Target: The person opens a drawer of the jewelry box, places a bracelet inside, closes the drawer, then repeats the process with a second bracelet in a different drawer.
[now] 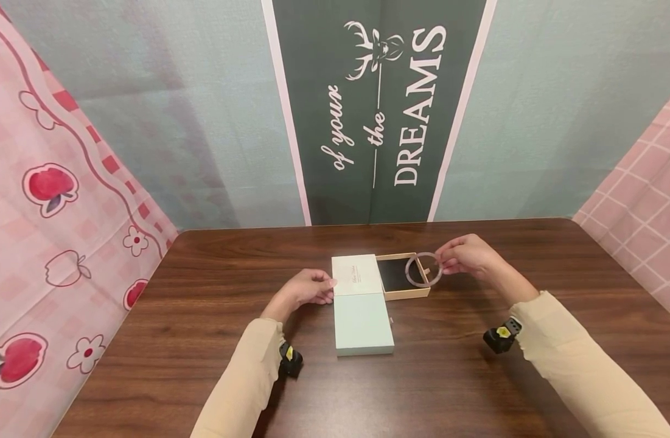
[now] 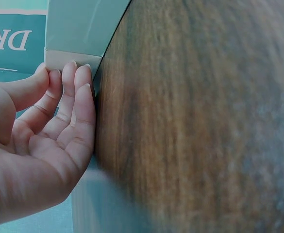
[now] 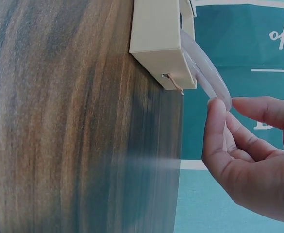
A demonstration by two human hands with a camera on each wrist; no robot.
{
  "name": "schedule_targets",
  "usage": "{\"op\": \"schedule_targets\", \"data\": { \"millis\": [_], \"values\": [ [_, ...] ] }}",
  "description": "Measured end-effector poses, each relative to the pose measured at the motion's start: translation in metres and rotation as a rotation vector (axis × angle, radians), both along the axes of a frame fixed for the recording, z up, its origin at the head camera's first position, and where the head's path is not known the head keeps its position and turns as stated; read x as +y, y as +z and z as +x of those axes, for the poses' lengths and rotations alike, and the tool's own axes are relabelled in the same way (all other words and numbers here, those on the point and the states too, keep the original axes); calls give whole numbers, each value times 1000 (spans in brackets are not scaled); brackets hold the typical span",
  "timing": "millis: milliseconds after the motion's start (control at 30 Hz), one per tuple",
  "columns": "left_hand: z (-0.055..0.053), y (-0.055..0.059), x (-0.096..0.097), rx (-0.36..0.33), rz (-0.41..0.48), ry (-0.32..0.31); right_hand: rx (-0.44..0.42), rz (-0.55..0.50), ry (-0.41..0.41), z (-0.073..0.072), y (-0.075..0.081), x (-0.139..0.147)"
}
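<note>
My right hand [image 1: 466,255] pinches a pale pinkish, translucent bangle [image 3: 210,65] between thumb and fingertips. The bangle stands tilted over the outer end of a cream drawer [image 1: 408,295] with a black lining. This drawer is pulled out rightward from a white box sleeve [image 1: 358,275] with small printed lettering. At the sleeve's left end, my left hand [image 1: 311,287] holds the box, thumb by the top edge and fingertips against the end face. A short ribbon pull [image 3: 175,83] hangs from the drawer's end.
A mint-green box [image 1: 363,325] lies against the near side of the white sleeve, with a small tab at its right. The dark wood table [image 1: 230,261] reaches back to a printed cloth [image 1: 230,121]. Pink patterned cloths hang at both sides.
</note>
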State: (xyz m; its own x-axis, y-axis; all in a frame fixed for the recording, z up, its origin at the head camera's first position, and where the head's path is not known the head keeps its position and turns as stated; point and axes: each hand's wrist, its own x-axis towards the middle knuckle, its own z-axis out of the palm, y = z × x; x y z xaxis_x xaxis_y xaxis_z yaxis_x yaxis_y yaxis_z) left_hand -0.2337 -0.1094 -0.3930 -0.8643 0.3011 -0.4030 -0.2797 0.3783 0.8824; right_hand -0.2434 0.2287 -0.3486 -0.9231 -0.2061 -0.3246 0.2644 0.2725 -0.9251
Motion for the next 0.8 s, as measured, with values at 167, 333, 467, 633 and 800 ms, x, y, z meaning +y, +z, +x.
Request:
{"op": "schedule_targets", "data": {
  "millis": [167, 333, 467, 633, 800],
  "values": [
    [0, 1, 0, 2, -1, -2, -6, -14, 10, 0, 1, -3],
    [0, 2, -1, -4, 3, 0, -13, -14, 14, -1, 1, -5],
    [0, 1, -1, -4, 4, 2, -9, -21, 21, -1, 0, -6],
    [1, 1, 0, -1, 4, -2, -13, -24, 25, -1, -1, -8],
    [0, 1, 0, 1, 2, -4, -15, -4, 32, 0, -2, -10]
  ]
}}
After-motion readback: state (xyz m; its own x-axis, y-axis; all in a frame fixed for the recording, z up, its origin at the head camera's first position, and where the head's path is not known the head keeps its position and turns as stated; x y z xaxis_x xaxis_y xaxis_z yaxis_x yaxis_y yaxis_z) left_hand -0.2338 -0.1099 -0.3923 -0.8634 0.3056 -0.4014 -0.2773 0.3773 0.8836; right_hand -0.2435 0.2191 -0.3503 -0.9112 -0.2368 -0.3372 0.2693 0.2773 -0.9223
